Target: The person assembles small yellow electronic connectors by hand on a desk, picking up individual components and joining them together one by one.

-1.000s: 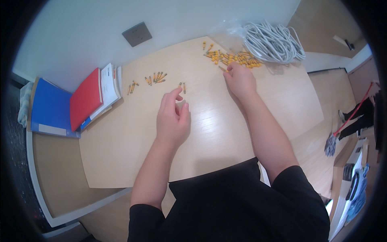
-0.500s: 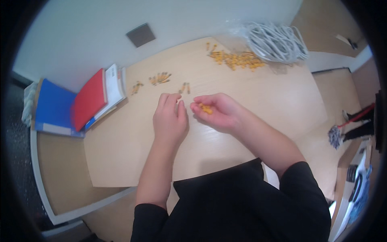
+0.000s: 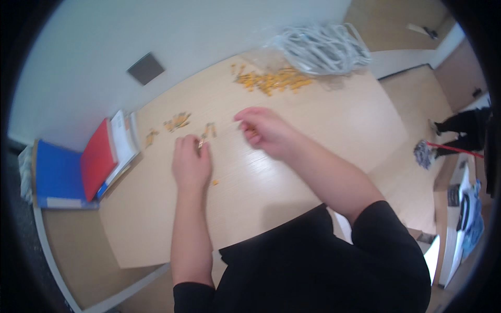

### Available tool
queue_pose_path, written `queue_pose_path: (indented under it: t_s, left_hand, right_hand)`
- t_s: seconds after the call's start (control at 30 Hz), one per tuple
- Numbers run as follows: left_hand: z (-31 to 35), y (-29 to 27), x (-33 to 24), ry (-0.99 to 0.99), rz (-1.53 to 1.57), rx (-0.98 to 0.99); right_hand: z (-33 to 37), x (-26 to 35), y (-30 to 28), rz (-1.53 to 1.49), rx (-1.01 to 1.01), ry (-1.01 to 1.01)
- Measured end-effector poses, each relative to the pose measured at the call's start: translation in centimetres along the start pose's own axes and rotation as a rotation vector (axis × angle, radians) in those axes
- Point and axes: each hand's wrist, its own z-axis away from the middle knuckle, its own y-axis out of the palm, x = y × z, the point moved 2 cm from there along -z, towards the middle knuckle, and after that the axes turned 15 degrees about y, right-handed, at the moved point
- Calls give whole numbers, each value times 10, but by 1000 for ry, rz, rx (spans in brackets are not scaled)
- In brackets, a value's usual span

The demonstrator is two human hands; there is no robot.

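Note:
My left hand [image 3: 191, 166] rests low over the table, its thumb and fingers pinching a small plug-and-screw piece [image 3: 201, 142]. To its right my right hand [image 3: 269, 134] is raised, fingers curled round small yellow wall plugs, which the fingers mostly hide. Beside my left wrist lies a single yellow plug [image 3: 215, 182]. Just beyond my left hand are a few thin plug-and-screw pieces [image 3: 210, 130]. Farther left sit a larger row of these pieces [image 3: 178, 121] and a small group [image 3: 151, 136]. A loose heap of yellow plugs [image 3: 272, 81] spreads near the back.
A coil of grey cable [image 3: 326, 49] in clear plastic lies at the back right. Red [image 3: 99, 159] and blue [image 3: 60, 175] folders lean at the left, beside papers. Past the table's right side, a person [image 3: 459, 128] stands on the floor with a mop [image 3: 424, 154].
The view has shifted. My right hand has closed round the plugs that showed in its palm. A single plug now shows beside my left wrist, and a piece shows in my left pinch.

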Motion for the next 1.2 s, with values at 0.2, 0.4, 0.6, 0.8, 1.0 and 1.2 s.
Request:
queue_pose_path:
  t_s: [0.2,0.4,0.6,0.8,1.0,1.2]
  left_hand:
    - [1,10,-4,-3,-25,-1]
    - [-6,9,-7,29,-147,75]
    - [2,2,3,45,-20,-56]
    - [19,-15,-31,280,248,-102]
    - [22,-23,-43,316,345,-115]
    - [21,-20,-41,308,504,-172]
  right_hand:
    - [3,-9,9,111,73,117]
    - [1,-12,10,127,92,93]
    - [-2,-17,15,105,147,66]
    - [11,-16,12,200,219,-28]
    - [10,-16,19,335,293,-5]
    - [21,-18,20,327,298,6]
